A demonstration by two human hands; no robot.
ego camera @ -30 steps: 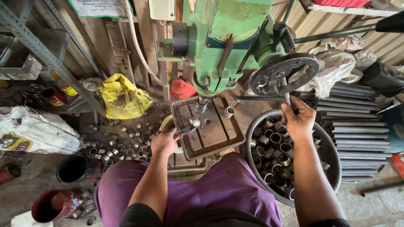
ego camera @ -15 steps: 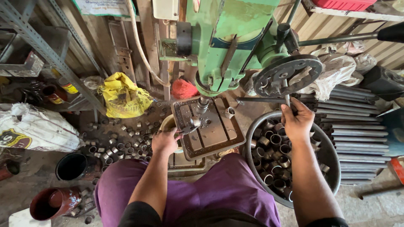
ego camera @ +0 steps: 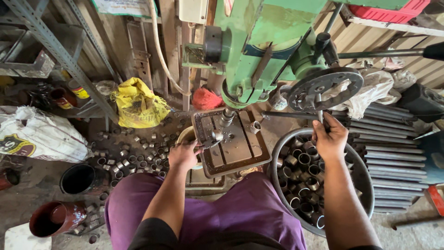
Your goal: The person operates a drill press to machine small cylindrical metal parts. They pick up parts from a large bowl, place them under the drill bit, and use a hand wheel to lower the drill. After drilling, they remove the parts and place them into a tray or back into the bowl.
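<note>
Far left a white sack slumps on the floor, with a dark red pot and a black pot nearer the person's knee. A yellow bag sits against the wall, and short metal rings lie scattered in front of it. The left hand is closed around a small metal ring at the edge of the drill table, holding it under the drill bit of the green drill press. To my eye the piece wants pinning flat and square under the bit, with fingers kept clear of the tip. The right hand is wrapped around a spoke handle below the feed wheel; a slow, even pull would serve best. Under that arm a round tub is full of more rings, and a stack of long pipes lies to the right.
</note>
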